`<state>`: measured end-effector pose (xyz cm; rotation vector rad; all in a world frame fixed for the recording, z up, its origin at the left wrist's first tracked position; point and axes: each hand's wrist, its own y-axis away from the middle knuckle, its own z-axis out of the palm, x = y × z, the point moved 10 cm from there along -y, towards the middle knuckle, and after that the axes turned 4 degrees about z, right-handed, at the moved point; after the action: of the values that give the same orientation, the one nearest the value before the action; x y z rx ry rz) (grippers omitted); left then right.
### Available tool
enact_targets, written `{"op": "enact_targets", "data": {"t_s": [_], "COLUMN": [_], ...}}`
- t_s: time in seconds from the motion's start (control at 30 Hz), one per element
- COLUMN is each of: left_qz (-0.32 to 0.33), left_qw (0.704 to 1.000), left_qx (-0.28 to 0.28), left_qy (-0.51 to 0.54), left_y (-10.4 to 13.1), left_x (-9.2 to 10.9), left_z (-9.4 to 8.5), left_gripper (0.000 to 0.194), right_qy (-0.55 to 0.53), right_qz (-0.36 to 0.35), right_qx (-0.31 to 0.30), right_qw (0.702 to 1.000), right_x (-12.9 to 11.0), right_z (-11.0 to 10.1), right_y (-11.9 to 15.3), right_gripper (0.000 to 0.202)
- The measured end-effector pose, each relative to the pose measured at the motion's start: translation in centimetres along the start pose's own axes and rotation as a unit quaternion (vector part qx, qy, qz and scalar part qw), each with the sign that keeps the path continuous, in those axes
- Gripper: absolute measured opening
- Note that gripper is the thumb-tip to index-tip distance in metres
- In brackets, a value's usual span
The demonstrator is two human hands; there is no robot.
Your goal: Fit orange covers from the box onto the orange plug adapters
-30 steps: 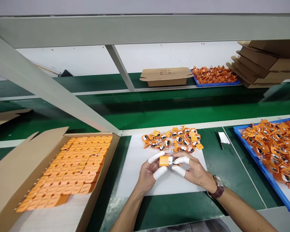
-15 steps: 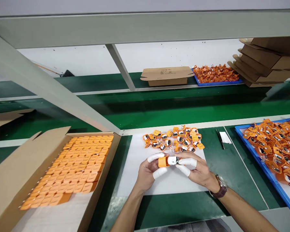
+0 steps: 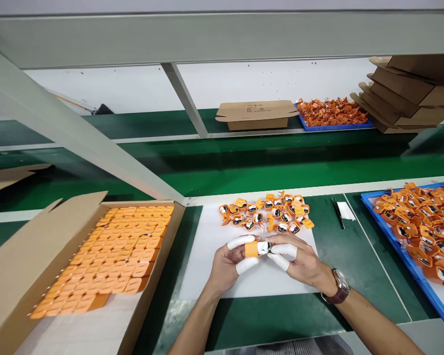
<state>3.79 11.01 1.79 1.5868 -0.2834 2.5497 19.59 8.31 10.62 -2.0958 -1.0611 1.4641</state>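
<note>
While both hands stay joined over the white sheet (image 3: 210, 276) on the worktop, the left hand (image 3: 227, 261) and right hand (image 3: 299, 261), each grip clamped, hold one orange part (image 3: 252, 249), barely shifted since a second ago. One loose pile (image 3: 268, 214) lies just beyond; two blue trays (image 3: 399, 241) and two open boxes (image 3: 40, 246) are visible.

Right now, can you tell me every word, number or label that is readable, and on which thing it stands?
No text here can be read.
Far cardboard box: dark printed marks on its flap, too small and blurred to read.
Watch on the right wrist: its face cannot be made out.
Orange part held by both hands: no marking visible.
</note>
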Motion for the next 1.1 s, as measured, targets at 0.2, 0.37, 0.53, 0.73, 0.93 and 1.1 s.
{"op": "enact_targets", "data": {"t_s": [0.2,0.37,0.53,0.73,0.93,1.1], "left_qz": [-0.021,-0.02,-0.019,-0.015,-0.007,-0.009], "left_qw": [1.0,0.999,0.999,0.999,0.998,0.999], "left_qx": [0.012,0.028,0.032,0.032,0.042,0.031], "left_qy": [-0.007,-0.015,-0.019,-0.029,-0.04,-0.022], "left_y": [0.0,0.1,0.3,0.4,0.4,0.3], "left_x": [-0.5,-0.9,-1.1,-1.1,-0.9,-0.6], "left_z": [-0.1,-0.5,-0.5,-0.3,-0.5,0.1], "left_gripper": [0.04,0.041,0.042,0.042,0.044,0.046], "right_qy": [-0.004,-0.019,-0.011,-0.029,-0.032,-0.035], "right_qz": [0.022,0.048,0.038,0.058,0.048,0.033], "right_qx": [-0.016,-0.007,-0.018,-0.001,-0.013,-0.013], "right_qw": [1.0,0.999,0.999,0.998,0.998,0.999], "right_x": [0.4,1.5,1.4,2.2,2.0,1.5], "right_z": [0.2,0.3,0.2,0.4,0.9,1.1], "right_y": [0.0,0.5,0.3,0.7,0.7,0.5], "right_gripper": [0.039,0.037,0.037,0.035,0.039,0.043]}}
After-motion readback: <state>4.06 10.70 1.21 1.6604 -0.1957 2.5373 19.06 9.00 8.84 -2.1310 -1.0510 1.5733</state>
